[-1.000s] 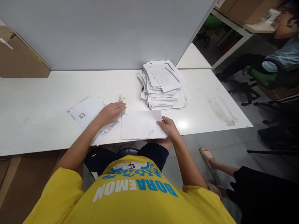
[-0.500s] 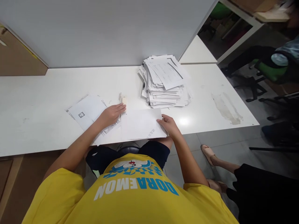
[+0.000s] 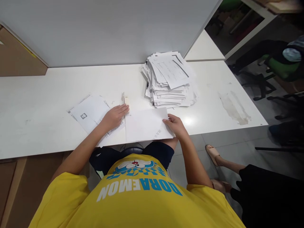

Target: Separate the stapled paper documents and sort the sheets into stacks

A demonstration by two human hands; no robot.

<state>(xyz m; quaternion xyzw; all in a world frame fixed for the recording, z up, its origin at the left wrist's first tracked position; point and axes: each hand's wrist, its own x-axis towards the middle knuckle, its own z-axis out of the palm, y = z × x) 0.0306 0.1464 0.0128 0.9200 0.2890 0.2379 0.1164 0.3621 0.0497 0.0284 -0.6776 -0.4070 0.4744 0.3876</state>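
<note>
A white folded sheet [image 3: 146, 125] lies flat at the near edge of the white surface [image 3: 47, 107], between the two hands: the right hand [image 3: 175, 125] pinches its right edge between thumb and fingers, while the left hand [image 3: 115, 114] lies flat with fingers together on its left edge and on the printed papers [image 3: 91, 114] beneath. Just past the left fingertips sits a small beige block [image 3: 126, 101], and beyond the right hand rises a tall, untidy stack of papers [image 3: 169, 79] before the grey partition [image 3: 106, 31].

Print on folded sheet [image 3: 146, 125] too small.
</note>
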